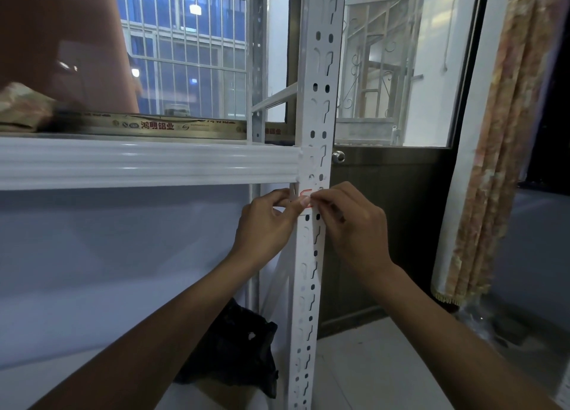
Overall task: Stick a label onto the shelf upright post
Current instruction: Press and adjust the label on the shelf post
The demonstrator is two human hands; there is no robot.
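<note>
A white perforated shelf upright post [320, 79] runs from top to bottom in the middle of the view. A small white label with a red border [306, 193] lies against the post just below the white shelf beam [148, 162]. My left hand [267, 224] pinches the label's left side with thumb and forefinger. From the right, my right hand [348, 221] meets it, fingertips on the label's lower right edge. Much of the label is hidden by my fingers.
A dark door with a round knob [338, 156] stands right behind the post. A patterned curtain [493, 162] hangs at the right. A black bag [234, 348] lies on the floor left of the post. Barred windows fill the background.
</note>
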